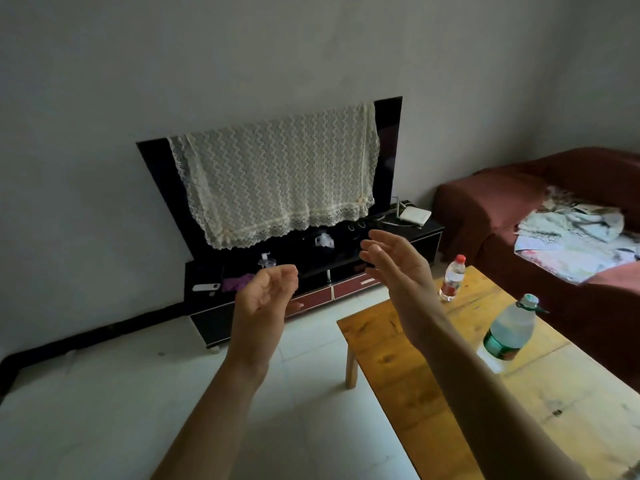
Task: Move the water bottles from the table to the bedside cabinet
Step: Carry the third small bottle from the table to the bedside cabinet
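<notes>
Two clear plastic water bottles (509,327) at three o'clock could topple if my left hand (263,299) and right hand (394,268), loose-fingered and empty, swing across carelessly.

Two water bottles (510,329) upright on table (381,348)

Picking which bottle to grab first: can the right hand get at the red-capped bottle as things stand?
Probably yes. The right hand is open and empty; the red-capped bottle stands upright to its right near the table corner, nothing between them.
</notes>
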Action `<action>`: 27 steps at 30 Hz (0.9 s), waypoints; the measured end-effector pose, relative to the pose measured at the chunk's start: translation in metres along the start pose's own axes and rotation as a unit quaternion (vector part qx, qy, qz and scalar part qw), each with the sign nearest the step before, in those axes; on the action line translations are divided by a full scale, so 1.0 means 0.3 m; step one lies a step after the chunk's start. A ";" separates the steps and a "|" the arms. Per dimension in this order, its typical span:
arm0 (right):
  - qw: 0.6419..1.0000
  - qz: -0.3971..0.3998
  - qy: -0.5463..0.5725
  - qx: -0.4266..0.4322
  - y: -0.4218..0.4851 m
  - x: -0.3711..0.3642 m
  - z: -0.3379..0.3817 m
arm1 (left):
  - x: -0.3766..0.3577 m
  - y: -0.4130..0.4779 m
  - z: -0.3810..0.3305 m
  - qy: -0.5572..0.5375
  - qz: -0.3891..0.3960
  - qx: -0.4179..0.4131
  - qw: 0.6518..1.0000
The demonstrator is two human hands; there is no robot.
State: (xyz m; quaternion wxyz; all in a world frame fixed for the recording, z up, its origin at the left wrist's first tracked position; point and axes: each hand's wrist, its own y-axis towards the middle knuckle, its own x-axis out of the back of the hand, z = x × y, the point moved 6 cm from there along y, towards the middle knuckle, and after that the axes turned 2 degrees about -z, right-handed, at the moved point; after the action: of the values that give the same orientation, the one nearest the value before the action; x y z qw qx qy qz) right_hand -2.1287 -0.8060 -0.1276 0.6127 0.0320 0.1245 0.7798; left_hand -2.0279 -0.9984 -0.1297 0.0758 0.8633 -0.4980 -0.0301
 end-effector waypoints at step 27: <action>0.941 -0.317 -0.118 -0.008 0.818 0.147 -0.257 | -0.599 1.237 0.274 -0.097 0.316 0.036 0.943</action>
State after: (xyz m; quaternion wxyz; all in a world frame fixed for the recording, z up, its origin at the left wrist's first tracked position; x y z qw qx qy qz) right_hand -2.3878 -0.8290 -0.1496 0.8387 0.0783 0.0487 0.5367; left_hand -2.4460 -1.0342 -0.1552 0.0022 0.6565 -0.7510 -0.0702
